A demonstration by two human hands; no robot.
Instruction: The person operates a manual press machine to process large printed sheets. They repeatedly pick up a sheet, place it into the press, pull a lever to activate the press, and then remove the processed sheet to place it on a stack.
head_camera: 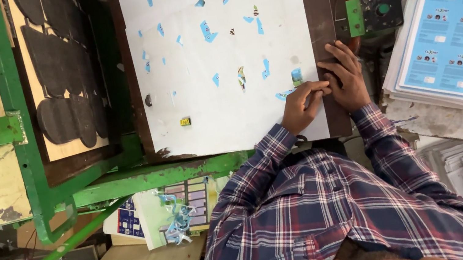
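Both hands, left hand (302,106) and right hand (347,77), pinch the white sheet (220,57) at its edge (fingertips touching); printed blue sheets (455,14) lie beyond the right hand.

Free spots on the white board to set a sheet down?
Bare patch on the white board below the blue scraps, left of the hands. Crowded: right edge, where left hand and right hand meet, and the scrap-strewn middle.

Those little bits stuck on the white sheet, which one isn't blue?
The tiny yellow bit low on the white sheet, left of the hands. The other scraps, like the big one higher up, are mostly blue.
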